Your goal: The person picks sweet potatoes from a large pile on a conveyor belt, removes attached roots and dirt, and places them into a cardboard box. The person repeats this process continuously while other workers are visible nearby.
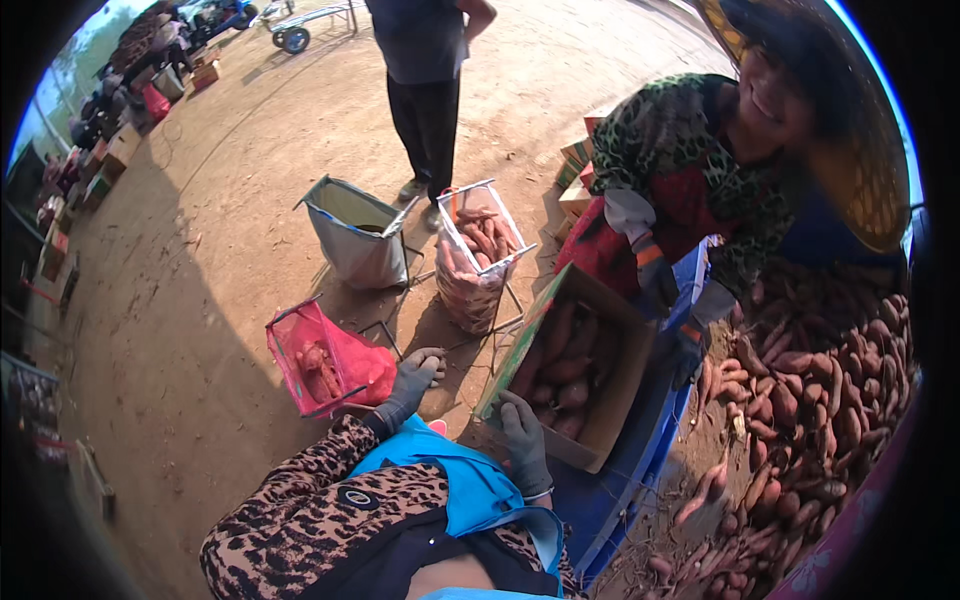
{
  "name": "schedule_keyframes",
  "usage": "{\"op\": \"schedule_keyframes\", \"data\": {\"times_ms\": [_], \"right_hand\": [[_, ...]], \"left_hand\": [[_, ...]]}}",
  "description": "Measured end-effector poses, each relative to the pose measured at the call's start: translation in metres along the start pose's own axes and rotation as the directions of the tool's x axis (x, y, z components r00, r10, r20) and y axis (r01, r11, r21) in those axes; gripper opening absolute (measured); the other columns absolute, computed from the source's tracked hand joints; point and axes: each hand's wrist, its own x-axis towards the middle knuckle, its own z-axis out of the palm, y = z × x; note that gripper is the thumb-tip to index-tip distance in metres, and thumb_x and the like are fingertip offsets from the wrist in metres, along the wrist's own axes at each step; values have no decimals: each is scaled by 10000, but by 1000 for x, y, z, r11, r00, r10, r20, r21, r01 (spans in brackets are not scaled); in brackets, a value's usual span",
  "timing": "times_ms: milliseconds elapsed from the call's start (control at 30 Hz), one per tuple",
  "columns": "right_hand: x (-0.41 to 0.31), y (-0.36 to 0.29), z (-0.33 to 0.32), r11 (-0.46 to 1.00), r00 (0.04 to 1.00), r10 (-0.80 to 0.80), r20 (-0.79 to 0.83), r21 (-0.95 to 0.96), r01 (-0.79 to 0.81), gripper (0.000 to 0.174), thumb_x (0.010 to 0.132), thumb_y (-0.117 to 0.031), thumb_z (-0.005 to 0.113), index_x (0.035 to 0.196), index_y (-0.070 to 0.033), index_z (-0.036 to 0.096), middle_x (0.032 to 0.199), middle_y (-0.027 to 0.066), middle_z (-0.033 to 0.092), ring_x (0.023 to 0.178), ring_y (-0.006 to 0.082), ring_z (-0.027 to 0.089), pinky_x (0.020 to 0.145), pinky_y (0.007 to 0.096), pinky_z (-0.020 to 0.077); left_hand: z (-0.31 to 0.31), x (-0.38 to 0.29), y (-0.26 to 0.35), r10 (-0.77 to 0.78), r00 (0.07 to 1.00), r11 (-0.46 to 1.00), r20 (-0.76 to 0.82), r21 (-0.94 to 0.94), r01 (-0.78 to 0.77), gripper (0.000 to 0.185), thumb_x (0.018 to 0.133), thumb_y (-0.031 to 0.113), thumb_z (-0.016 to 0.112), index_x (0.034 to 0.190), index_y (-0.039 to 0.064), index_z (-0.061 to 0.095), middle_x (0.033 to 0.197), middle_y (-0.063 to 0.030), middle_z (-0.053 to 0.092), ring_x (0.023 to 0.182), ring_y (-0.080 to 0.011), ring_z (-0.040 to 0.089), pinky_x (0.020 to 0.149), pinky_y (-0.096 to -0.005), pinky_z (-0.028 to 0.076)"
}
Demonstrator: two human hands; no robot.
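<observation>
My left hand (pixel 415 382), in a grey glove, is beside a pink mesh bag (pixel 375 367) stretched on a frame, with a few sweet potatoes (pixel 319 371) inside. Its fingers are curled; whether they hold something small is unclear. My right hand (pixel 521 439), also gloved in grey, is at the near rim of a cardboard box (pixel 622 420) of large sweet potatoes (pixel 566 371); a firm grip cannot be made out. The box is tilted on the blue edge of a bed, beside a big heap of sweet potatoes (pixel 787 405).
A co-worker (pixel 667 180) in a wide hat and gloves stands across the box. Beyond my left hand stand a framed clear bag (pixel 472 292) full of sweet potatoes and a framed grey bag (pixel 352 240). Another person (pixel 420 90) stands behind them. More boxes (pixel 576 169) are stacked beside the co-worker.
</observation>
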Motion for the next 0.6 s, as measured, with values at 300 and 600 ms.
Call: {"op": "schedule_keyframes", "data": {"times_ms": [300,600], "right_hand": [[-60,10,-46,963,855,-242,-458,-223,153,333,1050,-266,592,1277,-38,677,1059,146,753,1000,266,733,901,374,571],[-199,-29,-241,991,634,-55,-772,-118,-58,379,1043,-303,596,1297,-40,695,1010,119,744,945,192,704,875,340,556]], "left_hand": [[26,-4,11,122,974,991,190,34,-130,304,1087,184,565,1326,-1,601,1026,-41,652,838,-110,611,710,-236,510],[148,0,-17,33,932,983,361,158,-96,309,1104,228,570,1347,46,624,1122,-60,716,914,-147,695,817,-298,587]]}}
